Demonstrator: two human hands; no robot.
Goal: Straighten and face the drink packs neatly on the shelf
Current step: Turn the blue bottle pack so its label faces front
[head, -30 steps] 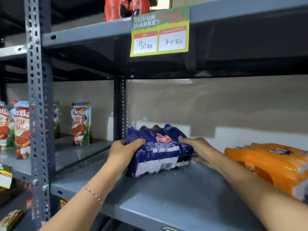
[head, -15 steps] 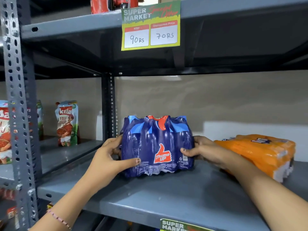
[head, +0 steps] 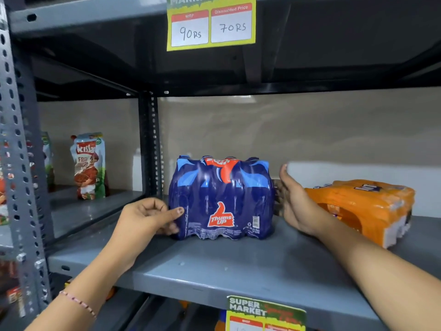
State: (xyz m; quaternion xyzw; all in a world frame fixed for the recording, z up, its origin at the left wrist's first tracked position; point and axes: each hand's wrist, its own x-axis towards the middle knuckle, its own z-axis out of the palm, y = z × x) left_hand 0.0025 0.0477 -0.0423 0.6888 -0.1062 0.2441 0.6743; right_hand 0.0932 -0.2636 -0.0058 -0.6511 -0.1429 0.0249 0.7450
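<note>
The left hand [head: 148,217] is loosely curled at the lower left corner of the blue pack [head: 222,199], its thumb tip laid on the front face and the other fingers tucked in at the pack's left side; this reads as a light steadying touch, not a firm hold. The right hand [head: 294,201] is open and flat, fingers pointing up, palm turned toward the pack's right side; whether the fingers touch the wrap or stand just off it cannot be told. Between the two hands the blue pack stands upright on the grey shelf [head: 214,271], its logo facing outward and its long axis running left to right along the shelf front, set somewhat back from the edge. Just beyond the right hand lies the orange pack [head: 362,206], on its side and skewed, with its pale end toward the front right and its long axis running away at an angle. The blue pack looks faced already, so the orange one is likely next. It lies directly behind the back of the right hand, which is much the nearer; the left hand would have to cross the blue pack to reach it.
</note>
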